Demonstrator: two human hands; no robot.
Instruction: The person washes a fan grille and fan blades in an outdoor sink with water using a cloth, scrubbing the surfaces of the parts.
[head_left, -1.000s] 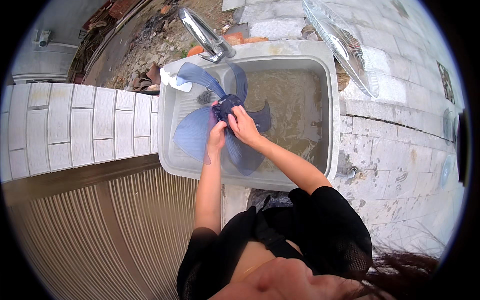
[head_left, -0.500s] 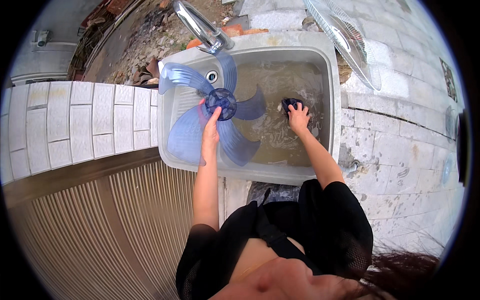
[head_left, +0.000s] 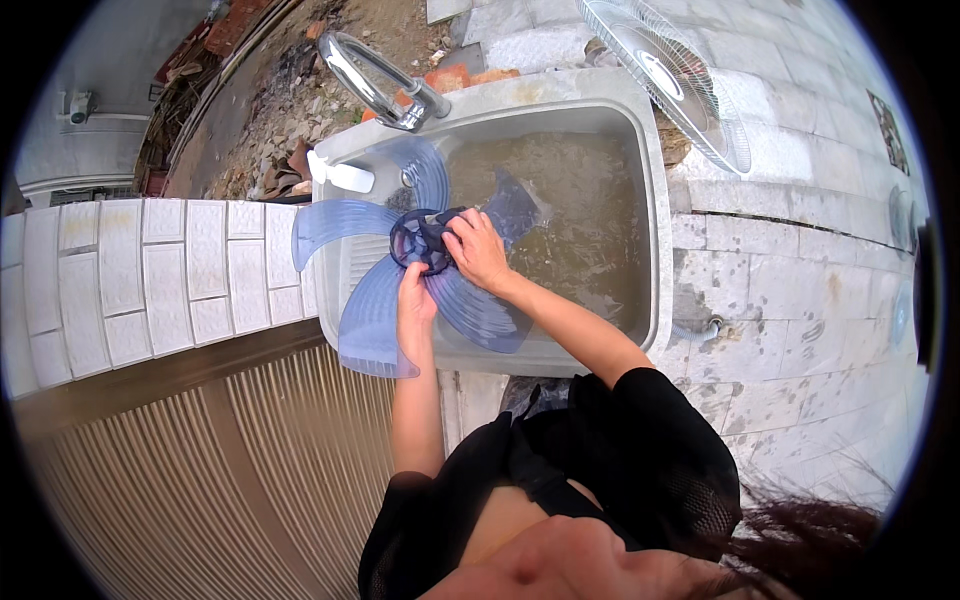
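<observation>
A translucent blue fan blade [head_left: 375,315] with several broad vanes is held over the left half of the grey sink [head_left: 656,215]. My left hand [head_left: 414,297] is closed on the near side of its round hub, thumb on top and the other fingers hidden underneath. On the hub, my right hand [head_left: 480,250] grips a dark wet cloth [head_left: 450,220] with bent fingers and presses it against the hub's right side. Murky brown water [head_left: 590,245] stands in the basin, and one vane on the right dips toward it.
A white bottle [head_left: 345,177] lies at the sink's far left corner. The chrome faucet [head_left: 425,100] curves over the back rim. Beyond the far right corner leans a wire fan grille [head_left: 665,80]. A white brick ledge [head_left: 160,265] adjoins the sink's left side.
My right hand has brought the cloth out of the water, leftward onto the hub. The fan blade has turned and shifted slightly nearer to me. The white bottle now shows more fully.
</observation>
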